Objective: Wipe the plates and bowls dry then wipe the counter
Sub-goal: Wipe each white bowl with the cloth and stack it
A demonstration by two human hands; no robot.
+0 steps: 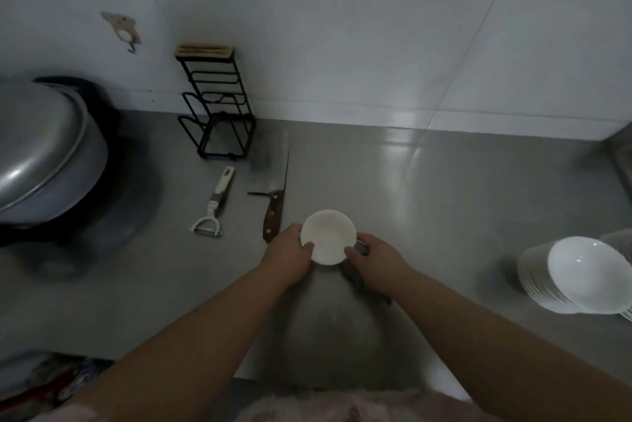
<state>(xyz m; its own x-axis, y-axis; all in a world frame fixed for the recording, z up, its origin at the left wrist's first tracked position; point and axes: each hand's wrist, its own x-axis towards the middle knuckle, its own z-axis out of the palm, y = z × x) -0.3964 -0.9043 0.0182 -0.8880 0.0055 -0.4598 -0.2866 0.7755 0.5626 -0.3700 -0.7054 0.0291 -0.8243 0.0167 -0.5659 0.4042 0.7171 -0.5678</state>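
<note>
Steel-grey counter (444,202) is seen running beneath a white tiled wall (342,28). At far left a large lidded metal pot (44,151) is set, then a black wire rack (217,113) against the wall, a white peeler (213,204) and a wood-handled cleaver (275,196) lying flat. Near the middle, a small white bowl (327,237) is held above the counter, gripped at its left rim by the left hand (287,259) with the thumb over the edge. Its right rim is clasped by the right hand (378,261), whose fingers are also closed on a grey cloth (359,271) tucked beneath. At far right, a stack of white bowls (578,276) is tilted on the counter.
</note>
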